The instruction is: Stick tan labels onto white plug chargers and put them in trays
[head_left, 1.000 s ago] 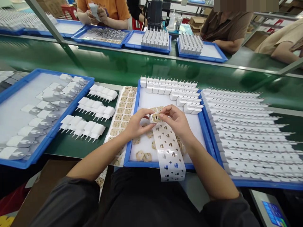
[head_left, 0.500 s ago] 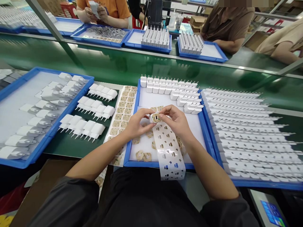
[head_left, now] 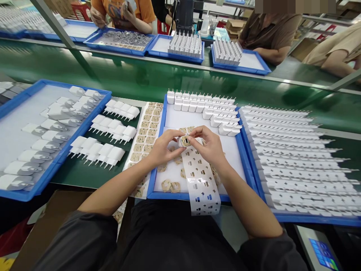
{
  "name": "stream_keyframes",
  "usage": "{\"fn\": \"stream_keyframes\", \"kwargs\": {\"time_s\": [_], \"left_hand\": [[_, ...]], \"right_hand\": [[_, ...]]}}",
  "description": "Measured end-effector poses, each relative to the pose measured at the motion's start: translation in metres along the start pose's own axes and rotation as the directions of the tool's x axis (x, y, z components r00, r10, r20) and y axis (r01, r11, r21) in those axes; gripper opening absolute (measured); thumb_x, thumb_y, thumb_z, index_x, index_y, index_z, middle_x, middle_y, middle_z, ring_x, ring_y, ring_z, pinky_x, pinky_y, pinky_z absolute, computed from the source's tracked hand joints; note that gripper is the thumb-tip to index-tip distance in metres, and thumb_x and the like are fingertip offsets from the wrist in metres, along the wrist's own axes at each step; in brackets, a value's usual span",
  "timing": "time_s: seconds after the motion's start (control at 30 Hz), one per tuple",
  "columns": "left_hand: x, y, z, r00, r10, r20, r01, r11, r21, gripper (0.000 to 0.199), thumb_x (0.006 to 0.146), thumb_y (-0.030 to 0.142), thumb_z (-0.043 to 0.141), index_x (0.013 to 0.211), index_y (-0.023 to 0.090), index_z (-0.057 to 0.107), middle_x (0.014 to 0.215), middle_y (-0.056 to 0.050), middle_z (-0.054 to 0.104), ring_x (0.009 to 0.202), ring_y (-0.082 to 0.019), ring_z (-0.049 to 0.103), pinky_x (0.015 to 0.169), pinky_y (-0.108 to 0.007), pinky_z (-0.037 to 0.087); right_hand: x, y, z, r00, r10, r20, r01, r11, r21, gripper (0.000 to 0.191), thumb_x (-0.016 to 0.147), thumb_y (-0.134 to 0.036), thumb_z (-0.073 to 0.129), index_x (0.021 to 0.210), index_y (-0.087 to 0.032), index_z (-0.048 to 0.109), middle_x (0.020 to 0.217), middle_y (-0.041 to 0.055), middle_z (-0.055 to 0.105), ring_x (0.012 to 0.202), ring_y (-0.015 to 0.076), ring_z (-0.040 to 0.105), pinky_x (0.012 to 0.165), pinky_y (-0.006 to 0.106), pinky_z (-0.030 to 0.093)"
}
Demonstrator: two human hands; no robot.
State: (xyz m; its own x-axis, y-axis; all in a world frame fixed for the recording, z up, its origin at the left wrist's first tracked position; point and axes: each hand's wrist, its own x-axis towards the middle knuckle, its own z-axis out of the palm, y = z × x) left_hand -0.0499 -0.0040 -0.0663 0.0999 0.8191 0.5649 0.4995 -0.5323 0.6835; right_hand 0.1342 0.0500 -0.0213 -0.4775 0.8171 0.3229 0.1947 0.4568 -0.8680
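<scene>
Above the middle blue tray (head_left: 172, 196), my left hand (head_left: 163, 148) is closed on a white plug charger (head_left: 184, 142), thumb below and fingers above. A tan sticker with a dark port opening covers the end facing me. My right hand (head_left: 209, 146) is closed on the same charger, its thumb pressed at the sticker's right edge. Under my hands a white strip with cut-outs (head_left: 201, 184) hangs over the tray's front rim. Loose tan pieces (head_left: 170, 186) lie beside it. White chargers (head_left: 197, 105) stand along the tray's back, pins up.
Left of the tray lies a sheet of tan stickers (head_left: 146, 131). Further left, chargers (head_left: 98, 150) lie in rows near another blue tray (head_left: 60, 156). Tightly packed chargers (head_left: 304, 165) fill the right side. Across the green divider (head_left: 141, 73), people sit behind trays.
My right thumb has shifted slightly left over the sticker while both hands keep the charger in place. Across the divider, the hands of the person in orange have moved apart.
</scene>
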Motion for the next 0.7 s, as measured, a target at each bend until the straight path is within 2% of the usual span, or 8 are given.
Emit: {"fn": "stream_keyframes", "kwargs": {"time_s": [0.13, 0.27, 0.37, 0.43, 0.53, 0.6, 0.7], "left_hand": [[-0.001, -0.001, 0.001, 1.000, 0.018, -0.009, -0.018, 1.000, 0.022, 0.037, 0.082, 0.025, 0.068, 0.117, 0.020, 0.058, 0.108, -0.009, 0.066, 0.094, -0.020, 0.063, 0.077, -0.034, 0.056], [-0.001, -0.002, 0.001, 0.997, 0.057, -0.052, -0.054, 0.997, 0.057, 0.034, 0.082, 0.023, 0.070, 0.114, 0.020, 0.059, 0.104, -0.008, 0.067, 0.092, -0.019, 0.063, 0.078, -0.035, 0.055], [-0.001, -0.002, 0.000, 0.992, 0.071, -0.107, -0.063, 0.995, 0.077, 0.034, 0.080, 0.021, 0.071, 0.112, 0.020, 0.058, 0.103, -0.008, 0.065, 0.095, -0.020, 0.063, 0.077, -0.034, 0.055], [0.000, -0.001, 0.000, 0.987, 0.085, -0.137, -0.075, 0.994, 0.077, 0.036, 0.079, 0.019, 0.071, 0.112, 0.020, 0.058, 0.105, -0.009, 0.064, 0.098, -0.020, 0.062, 0.077, -0.033, 0.055], [0.001, 0.000, 0.001, 0.980, 0.128, -0.152, -0.115, 0.989, 0.093, 0.033, 0.079, 0.018, 0.071, 0.109, 0.020, 0.057, 0.107, -0.009, 0.064, 0.102, -0.021, 0.062, 0.081, -0.035, 0.055], [0.001, 0.000, 0.002, 0.974, 0.157, -0.165, -0.136, 0.982, 0.130, 0.032, 0.080, 0.018, 0.070, 0.108, 0.021, 0.056, 0.107, -0.008, 0.063, 0.102, -0.021, 0.062, 0.083, -0.037, 0.054], [0.000, -0.001, 0.003, 0.961, 0.210, -0.178, -0.174, 0.964, 0.200, 0.032, 0.081, 0.017, 0.069, 0.109, 0.022, 0.054, 0.106, -0.008, 0.063, 0.101, -0.021, 0.062, 0.085, -0.039, 0.053]], "right_hand": [[-0.003, 0.001, 0.003, 0.997, -0.081, -0.011, 0.078, 0.988, -0.134, 0.005, 0.088, -0.029, 0.062, 0.090, -0.025, 0.060, 0.087, 0.0012, 0.066, 0.085, 0.0191, 0.062, 0.083, 0.037, 0.050], [-0.004, 0.003, 0.006, 0.979, -0.200, -0.032, 0.178, 0.926, -0.332, 0.006, 0.089, -0.028, 0.059, 0.093, -0.025, 0.060, 0.087, 0.0045, 0.064, 0.087, 0.0220, 0.059, 0.082, 0.038, 0.046], [-0.002, 0.006, 0.001, 0.987, -0.130, -0.090, 0.090, 0.928, -0.361, 0.010, 0.088, -0.029, 0.059, 0.096, -0.024, 0.061, 0.086, 0.0050, 0.061, 0.084, 0.0219, 0.057, 0.079, 0.038, 0.045], [0.001, 0.009, -0.003, 0.995, -0.007, -0.102, -0.018, 0.971, -0.239, 0.011, 0.087, -0.030, 0.060, 0.096, -0.024, 0.061, 0.087, 0.0040, 0.061, 0.083, 0.0204, 0.058, 0.076, 0.036, 0.047], [0.004, 0.009, -0.005, 0.988, 0.152, 0.031, -0.154, 0.985, 0.077, 0.016, 0.085, -0.035, 0.063, 0.097, -0.024, 0.060, 0.098, 0.0031, 0.064, 0.094, 0.0196, 0.061, 0.076, 0.033, 0.051], [0.003, 0.007, -0.001, 0.972, 0.200, 0.126, -0.223, 0.952, 0.209, 0.019, 0.084, -0.037, 0.065, 0.097, -0.025, 0.060, 0.107, 0.0030, 0.064, 0.104, 0.0204, 0.060, 0.081, 0.034, 0.052], [0.002, 0.004, 0.007, 0.959, 0.236, 0.155, -0.272, 0.920, 0.282, 0.017, 0.083, -0.035, 0.066, 0.095, -0.025, 0.061, 0.109, 0.0028, 0.064, 0.110, 0.0205, 0.059, 0.087, 0.036, 0.051]]}}
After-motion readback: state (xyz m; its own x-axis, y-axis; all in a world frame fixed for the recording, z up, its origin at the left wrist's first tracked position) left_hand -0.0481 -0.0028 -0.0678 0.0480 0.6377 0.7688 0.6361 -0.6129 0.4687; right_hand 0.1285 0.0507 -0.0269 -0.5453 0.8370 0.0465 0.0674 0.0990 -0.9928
